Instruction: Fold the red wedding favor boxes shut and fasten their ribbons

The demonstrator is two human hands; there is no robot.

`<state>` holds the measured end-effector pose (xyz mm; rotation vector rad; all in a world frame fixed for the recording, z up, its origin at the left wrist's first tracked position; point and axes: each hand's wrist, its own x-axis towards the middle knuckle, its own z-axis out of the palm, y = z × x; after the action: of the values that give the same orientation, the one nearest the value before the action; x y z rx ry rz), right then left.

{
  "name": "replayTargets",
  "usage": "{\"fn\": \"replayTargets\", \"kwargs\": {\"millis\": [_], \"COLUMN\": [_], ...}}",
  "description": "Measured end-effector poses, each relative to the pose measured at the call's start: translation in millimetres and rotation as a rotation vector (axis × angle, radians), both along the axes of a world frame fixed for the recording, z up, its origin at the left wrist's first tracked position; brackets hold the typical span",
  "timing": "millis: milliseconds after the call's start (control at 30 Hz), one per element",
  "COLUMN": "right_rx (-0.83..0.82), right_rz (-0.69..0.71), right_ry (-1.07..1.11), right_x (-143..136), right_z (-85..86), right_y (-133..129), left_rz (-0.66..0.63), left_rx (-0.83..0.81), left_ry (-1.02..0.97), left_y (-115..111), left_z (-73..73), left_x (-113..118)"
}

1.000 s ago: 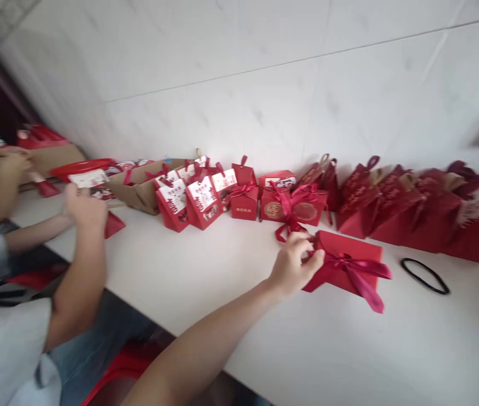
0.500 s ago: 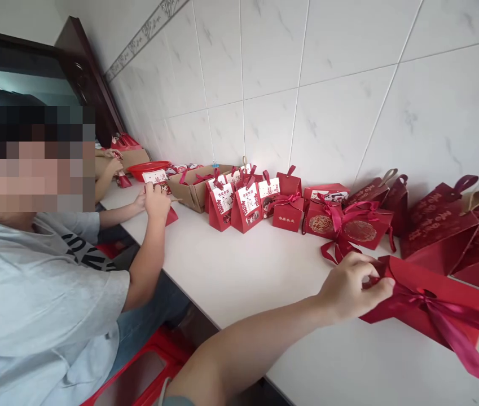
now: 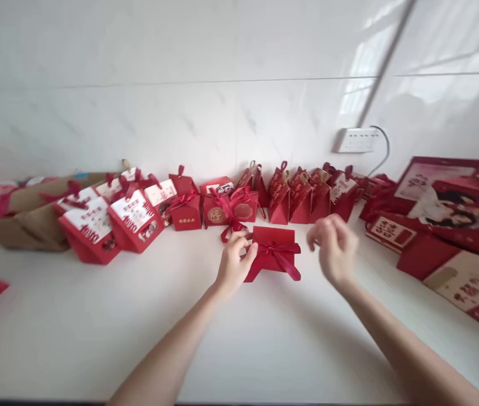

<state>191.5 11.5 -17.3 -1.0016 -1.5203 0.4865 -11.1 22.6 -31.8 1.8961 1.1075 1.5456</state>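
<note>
A red gift box (image 3: 273,239) with a dark red ribbon bow (image 3: 276,251) on its front stands on the white table (image 3: 273,338) in front of me. My left hand (image 3: 234,260) grips its left side, thumb in front and fingers behind. To the right of the box, my right hand (image 3: 335,248) is lifted above the table with nothing visible in it. Its fingers are loosely bent, partly apart and slightly blurred, and do not touch the box. Just behind stand red boxes with round gold patterns (image 3: 217,214) and ribbons.
White-topped red gift boxes (image 3: 135,217) stand at the left beside a cardboard box (image 3: 31,223). Small red bags with loop handles (image 3: 300,197) line the tiled wall. Flat printed red packaging (image 3: 459,220) is piled at the right. A power socket (image 3: 357,140) is on the wall.
My view has swung right, away from the seated person at the left. My right hand has come into view. My left hand stays on the red gift box.
</note>
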Motion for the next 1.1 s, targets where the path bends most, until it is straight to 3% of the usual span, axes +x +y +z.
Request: {"fn": "replayTargets", "kwargs": {"millis": [133,300,533,867,1100], "right_rx": [-0.117,-0.277,-0.358,-0.251,-0.292], "right_rz": [0.026,0.107,0.223,0.134,0.216], "right_ry": [0.012,-0.001,0.082,0.121,0.165], "right_x": [-2.3,-6.9,-4.4,-1.4,-2.9], "right_z": [-16.6,-13.9,-13.0,-12.7,-13.3], "right_y": [-7.2,-4.4,-2.1,-1.8,-2.5], "left_rz": [0.026,0.048,0.066,0.072,0.082], "left_rx": [0.026,0.003,-0.005,0.064,0.051], "left_ry": [0.077,0.081,0.085,0.134,0.136], "left_y": [1.9,4.2,5.2,2.2,2.2], "left_z": [3.1,3.3,2.9,0.1,-0.1], "left_x": [-4.5,-1.6,-0.7,1.1,-0.1]}}
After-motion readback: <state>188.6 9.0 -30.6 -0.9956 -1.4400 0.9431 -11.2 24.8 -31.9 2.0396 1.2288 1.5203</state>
